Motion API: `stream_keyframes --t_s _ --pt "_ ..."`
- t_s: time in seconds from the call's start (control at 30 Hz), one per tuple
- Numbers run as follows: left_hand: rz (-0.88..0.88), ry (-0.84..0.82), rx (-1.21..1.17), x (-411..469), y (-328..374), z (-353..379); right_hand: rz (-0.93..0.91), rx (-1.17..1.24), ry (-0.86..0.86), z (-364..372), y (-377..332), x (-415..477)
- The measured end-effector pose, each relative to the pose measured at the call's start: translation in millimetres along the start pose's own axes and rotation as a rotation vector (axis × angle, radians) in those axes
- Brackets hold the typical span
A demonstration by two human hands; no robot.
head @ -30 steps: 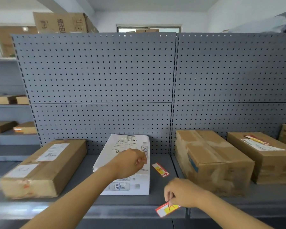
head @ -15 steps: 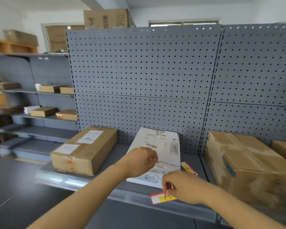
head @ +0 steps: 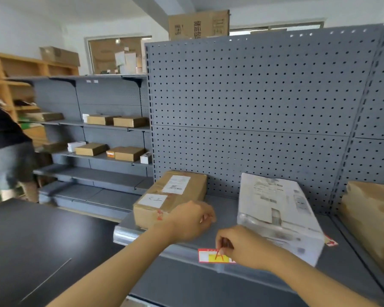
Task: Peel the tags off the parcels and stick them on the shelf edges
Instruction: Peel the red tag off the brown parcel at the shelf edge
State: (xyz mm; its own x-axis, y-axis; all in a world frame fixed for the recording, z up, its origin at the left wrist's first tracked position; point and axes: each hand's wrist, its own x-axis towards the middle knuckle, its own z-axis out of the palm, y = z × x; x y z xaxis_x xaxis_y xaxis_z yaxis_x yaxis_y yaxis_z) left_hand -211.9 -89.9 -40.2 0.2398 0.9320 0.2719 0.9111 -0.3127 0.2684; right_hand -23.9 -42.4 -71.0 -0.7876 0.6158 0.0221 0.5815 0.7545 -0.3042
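My right hand [head: 247, 247] pinches a red and yellow tag [head: 212, 255] and holds it flat against the grey shelf edge [head: 129, 234], below and left of the white parcel [head: 275, 213]. My left hand [head: 190, 220] hovers with curled fingers over the shelf, between the white parcel and a brown parcel [head: 171, 196] that bears white labels. I see nothing in that hand. A second red tag [head: 330, 242] lies on the shelf at the white parcel's right front corner. Another brown parcel [head: 372, 218] stands at the far right.
A grey pegboard [head: 253, 107] backs the shelf. To the left, further grey shelves [head: 102, 178] carry small boxes. A dark flat surface [head: 31, 251] fills the lower left. Another person [head: 7, 151] stands at the far left edge.
My view has swung to the left. My right hand brought the tag up onto the shelf edge. My left hand left the white parcel and moved left over the shelf.
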Motion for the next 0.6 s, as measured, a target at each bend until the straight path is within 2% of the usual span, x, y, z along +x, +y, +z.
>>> stream_keyframes --t_s 0.23,0.6 --pt "0.071 -0.031 0.007 -39 -81 -33 0.094 0.064 0.058 29 -59 54" --pt "0.038 -0.069 -0.079 -73 -138 -37 0.177 0.115 0.059 51 -91 89"
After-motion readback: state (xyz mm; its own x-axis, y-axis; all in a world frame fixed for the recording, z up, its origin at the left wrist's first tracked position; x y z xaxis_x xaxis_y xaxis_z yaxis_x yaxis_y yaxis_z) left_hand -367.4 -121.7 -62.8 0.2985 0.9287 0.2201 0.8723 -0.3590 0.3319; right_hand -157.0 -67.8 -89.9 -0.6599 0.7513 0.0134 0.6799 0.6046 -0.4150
